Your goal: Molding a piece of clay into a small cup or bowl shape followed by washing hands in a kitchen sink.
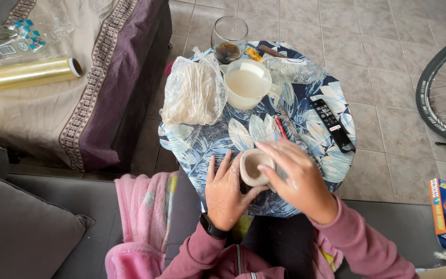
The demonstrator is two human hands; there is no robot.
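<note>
Nearest the camera, pink sleeves lead up to both hands at the near edge of a small round table (210, 142) covered in a blue leaf-print cloth. The left hand (225, 190), with a black watch (211, 227) at the wrist, lies with fingers spread and its thumb side pressed against a small pale clay cup (254, 166). The right hand (294, 174) curves over the cup from the other side, fingers wrapped across its rim and wall, so the cup sits cradled between the two hands, its opening facing up and partly visible. Both hands look dusted with pale clay.

Just beyond the hands, a red pencil-like stick (281, 127) lies on the cloth, and a black remote control (332, 124) lies to its right. Further back, a clear plastic bag holding a pale lump (192, 93) sits at the left, touching a white jug of milky water (247, 84) in the middle. Crumpled clear plastic wrap (295, 70) lies to the right of the jug. At the far edge stands a stemless glass (229, 36) with dark residue.

Off the table, a roll of cling film (26, 73) rests on a draped bed at the left, and a bicycle wheel (442, 93) stands on the tiled floor at the right.
</note>
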